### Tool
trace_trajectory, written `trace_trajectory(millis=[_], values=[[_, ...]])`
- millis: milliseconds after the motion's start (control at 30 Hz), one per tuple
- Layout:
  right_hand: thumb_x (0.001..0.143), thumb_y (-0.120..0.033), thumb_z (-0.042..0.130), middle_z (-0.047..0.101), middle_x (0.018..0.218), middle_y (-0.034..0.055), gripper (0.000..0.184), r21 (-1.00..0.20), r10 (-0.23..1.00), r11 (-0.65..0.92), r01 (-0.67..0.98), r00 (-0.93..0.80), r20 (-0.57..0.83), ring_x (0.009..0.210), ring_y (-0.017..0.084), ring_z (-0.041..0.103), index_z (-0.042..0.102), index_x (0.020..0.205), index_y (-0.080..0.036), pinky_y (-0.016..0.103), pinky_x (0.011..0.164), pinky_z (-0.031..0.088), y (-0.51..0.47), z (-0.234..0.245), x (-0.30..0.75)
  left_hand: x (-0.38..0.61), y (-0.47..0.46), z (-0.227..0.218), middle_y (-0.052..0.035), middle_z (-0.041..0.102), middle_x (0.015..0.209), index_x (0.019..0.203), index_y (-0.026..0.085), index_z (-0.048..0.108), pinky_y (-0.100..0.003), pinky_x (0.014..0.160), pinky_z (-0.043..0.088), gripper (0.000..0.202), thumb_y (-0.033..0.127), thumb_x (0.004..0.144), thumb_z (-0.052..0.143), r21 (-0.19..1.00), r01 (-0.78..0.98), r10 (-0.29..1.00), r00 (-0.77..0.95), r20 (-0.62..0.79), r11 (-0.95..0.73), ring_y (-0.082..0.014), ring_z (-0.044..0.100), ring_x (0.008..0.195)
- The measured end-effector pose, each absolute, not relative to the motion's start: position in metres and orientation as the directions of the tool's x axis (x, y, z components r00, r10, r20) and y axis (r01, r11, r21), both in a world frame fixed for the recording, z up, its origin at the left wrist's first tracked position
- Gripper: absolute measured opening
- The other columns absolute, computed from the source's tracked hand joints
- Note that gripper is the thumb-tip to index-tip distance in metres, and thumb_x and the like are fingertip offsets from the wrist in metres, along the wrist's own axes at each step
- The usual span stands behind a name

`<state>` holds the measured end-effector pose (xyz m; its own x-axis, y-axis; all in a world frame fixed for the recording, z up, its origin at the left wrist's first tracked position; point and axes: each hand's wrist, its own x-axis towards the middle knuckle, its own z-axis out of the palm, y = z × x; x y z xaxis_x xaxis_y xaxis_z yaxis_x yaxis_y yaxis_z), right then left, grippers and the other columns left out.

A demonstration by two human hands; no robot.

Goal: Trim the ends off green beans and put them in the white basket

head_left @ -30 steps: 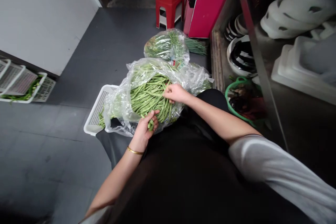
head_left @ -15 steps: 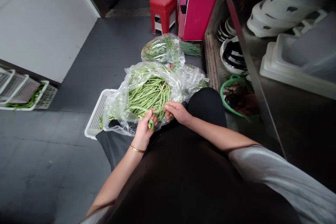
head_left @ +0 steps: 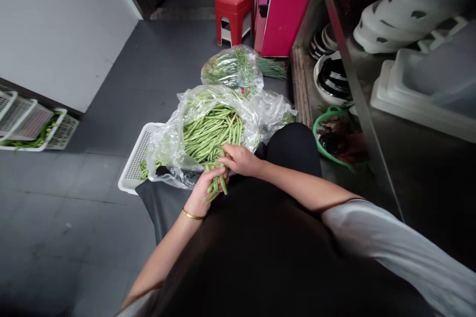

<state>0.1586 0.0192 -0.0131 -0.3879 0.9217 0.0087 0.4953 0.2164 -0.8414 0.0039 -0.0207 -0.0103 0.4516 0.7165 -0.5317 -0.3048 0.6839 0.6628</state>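
Note:
My left hand [head_left: 210, 184], with a gold bangle at the wrist, is closed round several green long beans [head_left: 215, 188] whose ends hang below the fingers. Close beside it, my right hand [head_left: 241, 159] pinches a curled part of the beans; its fingertips are partly hidden. Both hands are at the near edge of a clear plastic bag [head_left: 167, 146], which lies open over my lap. A heap of long beans [head_left: 211, 131] fills the bag. To its left, partly under the plastic, is a white perforated basket [head_left: 134, 171] with short bean pieces in it.
Behind the bag lie another bag of greens [head_left: 230, 69] and a bundle of thin green stalks [head_left: 273, 68]. A red stool [head_left: 234, 2] stands farther back. On the right are a metal shelf [head_left: 383, 148] and a green basket [head_left: 320, 133]; white baskets [head_left: 61, 133] are at far left.
My right hand has moved left, close to my left hand. The bean stretched between the hands is now curled, and more bean ends hang from my left hand.

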Motion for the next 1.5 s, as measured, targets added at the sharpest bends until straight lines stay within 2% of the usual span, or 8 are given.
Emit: trace_trajectory(millis=[167, 400, 733, 867, 967, 1100, 1267, 1500], values=[[0.085, -0.033, 0.049, 0.057, 0.063, 0.0015, 0.022, -0.821, 0.926, 0.021, 0.570, -0.321, -0.199, 0.060, 0.014, 0.057, 0.040, 0.070, -0.019, 0.025, 0.056, 0.045, 0.017, -0.023, 0.171, 0.002, -0.015, -0.008, 0.0045, 0.044, 0.049, 0.061, 0.016, 0.048, -0.018, 0.037, 0.033, 0.024, 0.025, 0.061, 0.070, 0.573, -0.489, 0.752, 0.385, -0.535, 0.658, -0.0082, 0.046, 0.043], [0.090, -0.043, 0.039, 0.047, 0.047, -0.0077, 0.028, -0.890, 0.503, -0.415, 0.191, -0.766, -0.399, 0.040, 0.009, 0.050, 0.044, 0.079, -0.017, 0.019, 0.041, 0.040, -0.010, -0.027, 0.153, -0.002, -0.010, -0.024, 0.0053, 0.051, 0.052, 0.073, 0.014, 0.057, -0.018, 0.034, 0.034, 0.025, 0.026, 0.062, 0.075, 0.741, -0.366, 0.825, 0.190, -0.533, 0.563, -0.0071, 0.045, 0.037], [0.091, -0.033, 0.043, 0.062, 0.076, 0.0061, 0.024, -0.520, 0.761, 0.530, 0.670, -0.646, -0.058, 0.067, 0.014, 0.055, 0.054, 0.079, -0.015, 0.023, 0.058, 0.031, 0.013, 0.011, 0.183, -0.003, -0.012, -0.024, 0.0019, 0.052, 0.049, 0.061, 0.011, 0.062, -0.018, 0.037, 0.034, 0.016, 0.018, 0.058, 0.076, 0.828, -0.230, 0.858, 0.180, -0.481, 0.512, -0.0066, 0.044, 0.039], [0.089, -0.030, 0.043, 0.058, 0.063, 0.0022, 0.026, -0.704, 0.722, 0.471, 0.531, -0.691, -0.038, 0.058, 0.012, 0.052, 0.049, 0.067, -0.017, 0.023, 0.056, 0.033, 0.010, 0.002, 0.177, 0.002, -0.018, -0.014, -0.0033, 0.062, 0.061, 0.068, 0.011, 0.067, -0.022, 0.050, 0.044, 0.019, 0.018, 0.055, 0.079, 0.834, -0.185, 0.838, 0.300, -0.457, 0.521, -0.0120, 0.054, 0.052], [0.090, -0.039, 0.034, 0.043, 0.044, -0.0047, 0.035, -0.955, 0.727, 0.094, 0.281, -0.674, -0.127, 0.043, 0.010, 0.047, 0.042, 0.062, -0.019, 0.022, 0.048, 0.035, -0.001, -0.007, 0.172, 0.001, -0.023, -0.007, -0.0058, 0.064, 0.067, 0.068, 0.013, 0.067, -0.026, 0.059, 0.046, 0.018, 0.014, 0.054, 0.079, 0.884, -0.086, 0.833, 0.388, -0.395, 0.459, -0.0162, 0.057, 0.062], [0.088, -0.055, 0.029, 0.043, 0.041, -0.0044, 0.048, -0.956, 0.564, -0.241, 0.168, -0.777, -0.279, 0.041, 0.012, 0.050, 0.046, 0.062, -0.018, 0.023, 0.043, 0.040, 0.002, -0.007, 0.182, -0.005, -0.020, -0.006, -0.0002, 0.051, 0.055, 0.058, 0.016, 0.058, -0.022, 0.047, 0.039, 0.018, 0.024, 0.059, 0.074, 0.807, -0.324, 0.849, 0.380, -0.366, 0.493, -0.0113, 0.048, 0.050], [0.080, -0.050, 0.055, 0.066, 0.067, 0.0078, 0.039, -0.609, 0.714, 0.331, 0.720, -0.614, -0.337, 0.070, 0.019, 0.063, 0.063, 0.065, -0.015, 0.025, 0.060, 0.044, 0.050, 0.002, 0.173, -0.009, -0.013, -0.020, 0.0031, 0.038, 0.051, 0.052, 0.016, 0.047, -0.020, 0.038, 0.028, 0.023, 0.026, 0.057, 0.067, 0.557, -0.523, 0.763, 0.481, -0.432, 0.645, -0.0082, 0.040, 0.043], [0.089, -0.015, 0.039, 0.064, 0.103, 0.0203, 0.027, -0.313, 0.755, 0.577, 0.755, -0.638, -0.147, 0.087, 0.026, 0.064, 0.059, 0.103, -0.005, 0.034, 0.068, 0.049, 0.114, -0.026, 0.054, -0.012, -0.015, -0.032, -0.0008, 0.054, 0.054, 0.071, 0.013, 0.061, -0.019, 0.037, 0.031, 0.014, 0.022, 0.061, 0.065, 0.572, -0.429, 0.715, 0.454, -0.532, 0.699, -0.0089, 0.045, 0.042]])
